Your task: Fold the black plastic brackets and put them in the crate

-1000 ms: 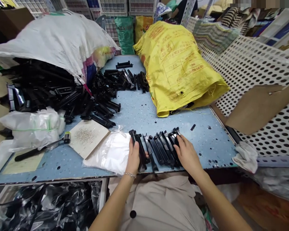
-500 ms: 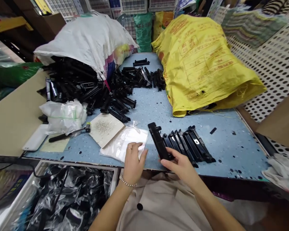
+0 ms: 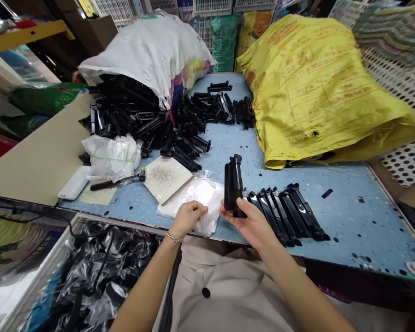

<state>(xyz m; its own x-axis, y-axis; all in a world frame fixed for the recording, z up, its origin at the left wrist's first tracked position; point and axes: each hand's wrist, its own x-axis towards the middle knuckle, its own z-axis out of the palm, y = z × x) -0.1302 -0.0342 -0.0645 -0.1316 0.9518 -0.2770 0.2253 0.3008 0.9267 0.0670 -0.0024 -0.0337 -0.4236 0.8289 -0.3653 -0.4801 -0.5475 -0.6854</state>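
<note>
My right hand [image 3: 247, 219] grips the lower end of a long black plastic part [image 3: 233, 184], which stands tilted up off the table. Thumb and fingers close around its base. My left hand [image 3: 188, 216] is pinched, thumb against forefinger, over a stack of clear plastic bags [image 3: 207, 196]; whether a bag edge is between the fingertips cannot be made out. Just right of the held part, several similar black parts [image 3: 287, 212] lie side by side in a slanted row. A pale square board [image 3: 168, 177] with tiny light bits on it rests partly on the bags.
Behind, a white sack [image 3: 148, 50] spills a heap of black parts [image 3: 134, 110]. A big yellow sack [image 3: 318, 92] covers the right rear. A black-handled tool [image 3: 117, 180] and wrapped plastic bundle [image 3: 112, 154] lie left. Below is a bin of bagged black items [image 3: 100, 272].
My right hand has turned the black part more upright, showing another side. The left hand's fingers, spread over the bags before, have drawn into a pinch. The whole view has shifted left.
</note>
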